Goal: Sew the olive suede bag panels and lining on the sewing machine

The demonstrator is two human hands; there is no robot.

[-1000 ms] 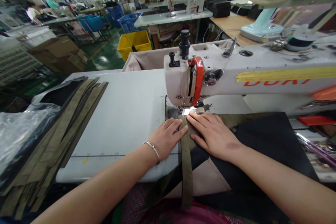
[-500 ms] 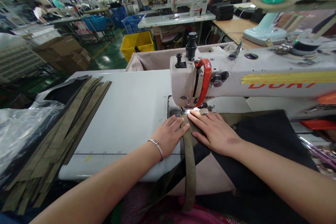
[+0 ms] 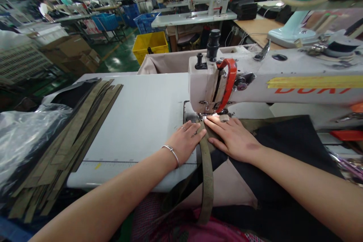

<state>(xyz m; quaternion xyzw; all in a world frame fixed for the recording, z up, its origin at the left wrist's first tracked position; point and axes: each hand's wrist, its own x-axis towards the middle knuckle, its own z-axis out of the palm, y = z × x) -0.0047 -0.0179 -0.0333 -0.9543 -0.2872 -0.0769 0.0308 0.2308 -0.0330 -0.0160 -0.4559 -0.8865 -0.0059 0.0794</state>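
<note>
My left hand (image 3: 185, 138) is at the needle area, its thumb and forefinger closed on an olive fabric strip (image 3: 207, 176). The strip runs from under the presser foot (image 3: 203, 116) down over the table edge toward my lap. Flat on the dark fabric piece (image 3: 286, 151), just right of the strip, lies my right hand (image 3: 234, 138) with its fingers stretched toward the needle. Above both hands is the head of a white sewing machine (image 3: 204, 83) with a red lever guard. A beige patch (image 3: 235, 185) shows on the fabric below my right hand. My left fingertips partly cover the strip.
A stack of olive strips (image 3: 82, 132) lies on the left of the white machine table (image 3: 144, 109), beside clear plastic wrap (image 3: 25, 132). Behind the table stand a yellow crate (image 3: 150, 45) and another sewing machine (image 3: 211, 0). People sit at work farther back.
The camera view has shifted slightly, so the machine and table appear a little farther right. Both hands keep their places beside the needle, and the strip still hangs toward my lap.
</note>
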